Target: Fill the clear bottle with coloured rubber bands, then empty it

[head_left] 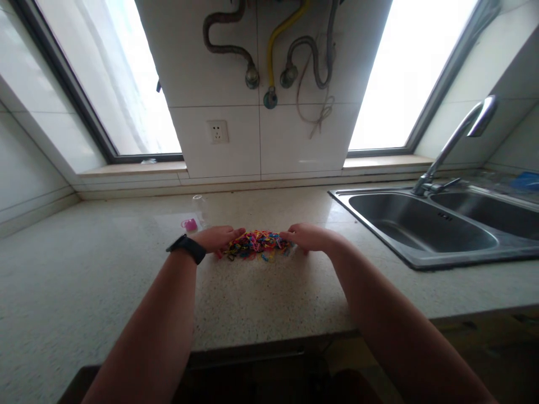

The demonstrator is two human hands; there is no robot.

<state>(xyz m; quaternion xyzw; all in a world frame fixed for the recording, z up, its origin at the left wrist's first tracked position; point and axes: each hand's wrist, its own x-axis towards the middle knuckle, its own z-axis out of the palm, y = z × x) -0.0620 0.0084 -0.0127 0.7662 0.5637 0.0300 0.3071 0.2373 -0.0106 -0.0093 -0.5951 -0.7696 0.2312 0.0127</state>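
A small heap of many-coloured little bands (pixel 257 245) lies on the speckled stone counter (pixel 84 280). My left hand (pixel 218 238), with a black watch on its wrist, rests flat against the heap's left side, fingers stretched out. On the right side of the heap my right hand (pixel 306 235) lies the same way, fingers out and touching the bands. Neither hand holds anything.
A clear jar (pixel 200 209) and a pink lid (pixel 190 225) stand just behind my left hand. A steel double sink (pixel 425 230) with a tap (pixel 457 140) fills the right. A tiled wall with a socket (pixel 218 131) and hoses rises behind, between two windows.
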